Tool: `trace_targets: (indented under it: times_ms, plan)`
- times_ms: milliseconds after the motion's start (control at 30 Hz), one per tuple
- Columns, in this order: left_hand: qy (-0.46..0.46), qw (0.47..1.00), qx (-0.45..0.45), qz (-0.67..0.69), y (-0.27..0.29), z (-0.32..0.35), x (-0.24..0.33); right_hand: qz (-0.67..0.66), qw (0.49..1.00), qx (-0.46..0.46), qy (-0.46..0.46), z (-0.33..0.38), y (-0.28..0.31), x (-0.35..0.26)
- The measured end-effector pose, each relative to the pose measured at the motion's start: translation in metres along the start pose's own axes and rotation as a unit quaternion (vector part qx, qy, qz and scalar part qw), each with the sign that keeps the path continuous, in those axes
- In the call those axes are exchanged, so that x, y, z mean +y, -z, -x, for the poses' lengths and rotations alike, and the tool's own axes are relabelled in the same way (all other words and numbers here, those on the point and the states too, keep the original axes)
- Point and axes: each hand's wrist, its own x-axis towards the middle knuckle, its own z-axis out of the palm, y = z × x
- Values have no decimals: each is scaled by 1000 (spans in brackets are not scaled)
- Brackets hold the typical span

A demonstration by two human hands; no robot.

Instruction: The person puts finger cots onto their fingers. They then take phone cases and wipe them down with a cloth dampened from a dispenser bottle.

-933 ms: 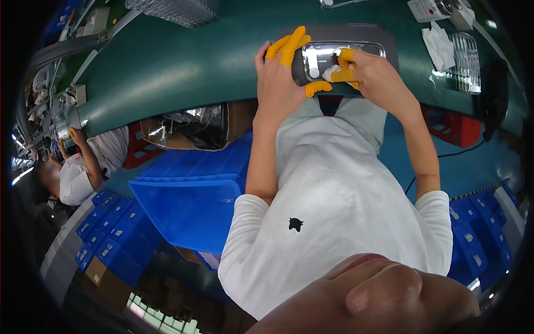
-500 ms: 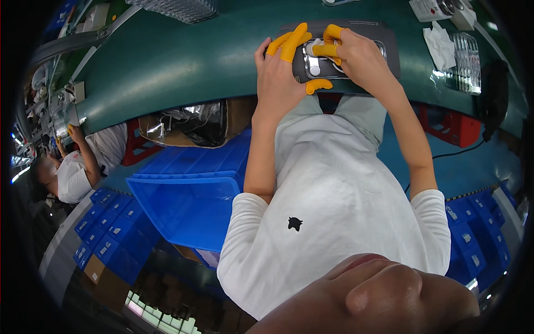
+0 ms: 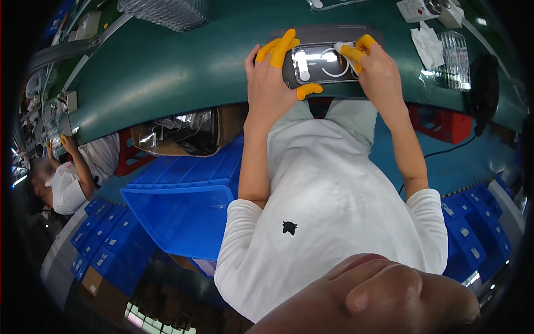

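Note:
A clear phone case (image 3: 316, 62) with a white ring and a pale round spot lies on a dark grey mat (image 3: 356, 31) at the table's near edge. My left hand (image 3: 268, 80) rests by the case's left end, fingers and thumb spread to either side, in yellow finger cots. My right hand (image 3: 381, 72), also in yellow cots, pinches a small white cloth (image 3: 342, 45) against the upper right part of the case. Part of the case's right end is hidden by that hand.
Stacked clear cases (image 3: 167, 12) stand at the far left of the green table (image 3: 167, 67). A crumpled tissue (image 3: 427, 47), more clear cases (image 3: 455, 61) and a white can (image 3: 416, 9) are at right. A blue bin (image 3: 178, 206) and an open carton (image 3: 231, 125) sit below left. Another person (image 3: 69, 186) works further left.
My right hand has slid the cloth from the case's left end to its right end, uncovering the white ring. My left hand has stayed by the left end.

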Motion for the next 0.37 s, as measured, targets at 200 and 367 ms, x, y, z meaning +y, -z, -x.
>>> trace_targets:
  times_ms: [200, 367]
  plan:
    - [-24, 999, -14, 24, 30, -12, -3, -51, 983, 70, -161, 20, 43, 66]
    - [-144, 882, 184, 409, 126, -63, 26, 67, 985, 55, -151, 32, 103, 79]
